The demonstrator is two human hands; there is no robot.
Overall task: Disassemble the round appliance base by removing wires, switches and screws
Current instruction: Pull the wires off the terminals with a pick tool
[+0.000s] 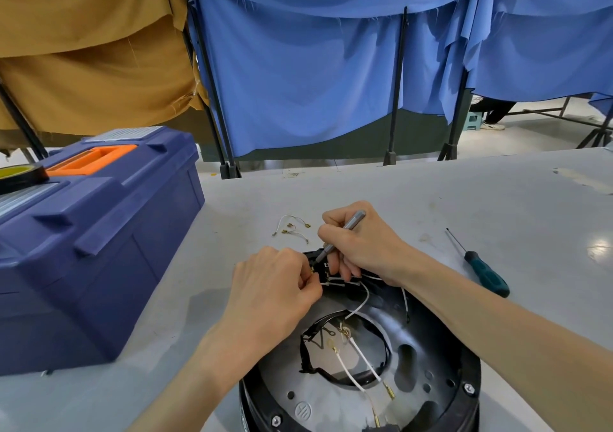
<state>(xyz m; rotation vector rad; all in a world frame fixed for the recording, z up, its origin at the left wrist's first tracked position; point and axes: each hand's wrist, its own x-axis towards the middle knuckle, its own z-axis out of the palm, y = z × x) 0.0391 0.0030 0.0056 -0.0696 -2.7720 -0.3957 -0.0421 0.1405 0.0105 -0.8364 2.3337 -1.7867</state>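
Pinching wire (335,284) at far rim of base (428,332) with left grip (275,285); grasping tool (345,229) over same rim with right grip (363,249).

**Black base (438,338), white wires (365,360)**

The wires end in brass tips. The desk (464,193) is pale grey, the toolbox (99,266) navy with an orange handle (91,161). The tool (341,232) is silver-grey, the screwdriver (486,274) teal and black. The curtains (315,83) are blue, beside a mustard cloth (83,67).
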